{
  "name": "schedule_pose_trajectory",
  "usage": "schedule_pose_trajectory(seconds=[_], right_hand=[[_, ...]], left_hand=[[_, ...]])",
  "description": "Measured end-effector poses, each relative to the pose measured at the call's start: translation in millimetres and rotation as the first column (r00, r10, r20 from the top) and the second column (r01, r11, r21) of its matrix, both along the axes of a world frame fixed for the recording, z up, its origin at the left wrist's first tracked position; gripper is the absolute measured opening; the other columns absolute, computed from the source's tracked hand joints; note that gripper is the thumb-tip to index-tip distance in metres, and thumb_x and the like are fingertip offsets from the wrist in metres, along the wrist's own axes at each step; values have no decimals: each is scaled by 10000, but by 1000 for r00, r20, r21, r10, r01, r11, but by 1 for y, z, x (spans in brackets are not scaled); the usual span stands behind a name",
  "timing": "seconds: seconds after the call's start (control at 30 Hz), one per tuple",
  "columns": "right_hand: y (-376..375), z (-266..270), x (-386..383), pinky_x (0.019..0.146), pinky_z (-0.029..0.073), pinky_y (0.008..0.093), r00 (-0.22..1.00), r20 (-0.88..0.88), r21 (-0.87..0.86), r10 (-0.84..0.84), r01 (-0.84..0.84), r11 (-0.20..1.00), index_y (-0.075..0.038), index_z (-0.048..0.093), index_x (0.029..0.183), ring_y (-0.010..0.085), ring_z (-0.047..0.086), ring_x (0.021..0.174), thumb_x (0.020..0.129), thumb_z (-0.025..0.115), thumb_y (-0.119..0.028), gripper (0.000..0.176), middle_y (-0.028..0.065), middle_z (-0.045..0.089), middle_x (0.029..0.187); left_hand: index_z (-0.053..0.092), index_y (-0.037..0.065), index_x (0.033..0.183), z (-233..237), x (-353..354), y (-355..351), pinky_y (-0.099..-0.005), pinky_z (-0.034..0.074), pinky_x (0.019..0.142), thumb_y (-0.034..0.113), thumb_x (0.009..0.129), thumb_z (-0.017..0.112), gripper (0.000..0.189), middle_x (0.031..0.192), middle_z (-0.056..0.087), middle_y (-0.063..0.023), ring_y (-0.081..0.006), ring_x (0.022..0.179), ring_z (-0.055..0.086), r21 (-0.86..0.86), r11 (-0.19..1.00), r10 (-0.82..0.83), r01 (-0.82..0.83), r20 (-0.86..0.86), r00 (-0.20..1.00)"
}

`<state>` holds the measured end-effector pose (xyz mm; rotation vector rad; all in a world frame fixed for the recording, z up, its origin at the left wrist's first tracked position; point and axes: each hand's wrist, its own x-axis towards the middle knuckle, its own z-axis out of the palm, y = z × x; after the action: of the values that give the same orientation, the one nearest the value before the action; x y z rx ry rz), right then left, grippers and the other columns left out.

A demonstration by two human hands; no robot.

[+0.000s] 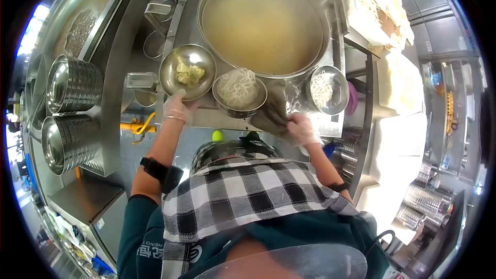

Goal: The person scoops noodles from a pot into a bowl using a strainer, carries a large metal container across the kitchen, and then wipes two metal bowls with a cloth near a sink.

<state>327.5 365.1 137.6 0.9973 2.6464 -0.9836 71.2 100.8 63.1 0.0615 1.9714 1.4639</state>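
Cloth (272,112) in right hand (303,129), left hand (177,108) gripping bowl (194,54)

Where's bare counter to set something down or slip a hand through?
Bare: the counter front strip between left hand and middle bowl; a narrow strip between pot and hooked handles. Crowded: the pot's front, with left bowl, middle bowl, cloth and right bowl.

Round, shiny metal bowl (171,67), wide and open at the top, near the front left corner of the bench (204,118). Inside, a small heap of lumpy, pale yellow-green food (189,72), with bare metal around it. Crumpled grey-brown cloth (272,112), all bunched up, by the front edge, a bit right of the middle.
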Motion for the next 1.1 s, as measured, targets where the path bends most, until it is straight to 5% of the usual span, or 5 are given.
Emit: schedule_pose_trajectory(seconds=[0.27,0.33,0.43,0.93,1.1], right_hand=[[79,-15,91,681,448,317,986,-40,-270,159,-164,949,-36,593,763,268,566,712,709,529,-145,137,99,606,770],[75,2,87,647,419,236,859,198,-824,-472,407,394,-1,573,694,126,520,737,647,495,-82,122,43,560,736],[90,-24,88,650,421,261,983,-127,-555,-129,37,831,-21,584,739,163,535,693,720,452,-107,159,61,569,711],[37,64,-118,916,336,363,957,-258,-668,134,-277,691,-83,488,1152,280,424,1106,828,477,-338,412,117,524,1126],[18,83,-76,895,375,365,436,-361,260,825,-802,538,-90,489,1155,305,461,1080,837,467,-306,385,123,509,1156]], left_hand=[[482,56,1118,19,41,40,-443,457,685,287,729,638,478,1060,533,-178,-337,918,542,225,954,-49,-200,771,635],[530,42,1033,29,43,51,-398,477,631,223,704,653,395,977,557,-152,-277,889,560,-419,580,-808,699,-405,428],[573,39,887,55,50,73,-346,485,594,161,663,665,271,829,571,-120,-213,831,574,-642,310,-940,701,-96,328],[377,21,1235,91,85,69,-262,419,794,46,684,507,566,995,560,-131,-173,812,563,-553,578,-816,601,-384,432],[414,26,1204,54,100,81,-265,416,829,30,679,500,532,1090,531,-119,-180,851,565,-136,901,-432,411,-227,873]])
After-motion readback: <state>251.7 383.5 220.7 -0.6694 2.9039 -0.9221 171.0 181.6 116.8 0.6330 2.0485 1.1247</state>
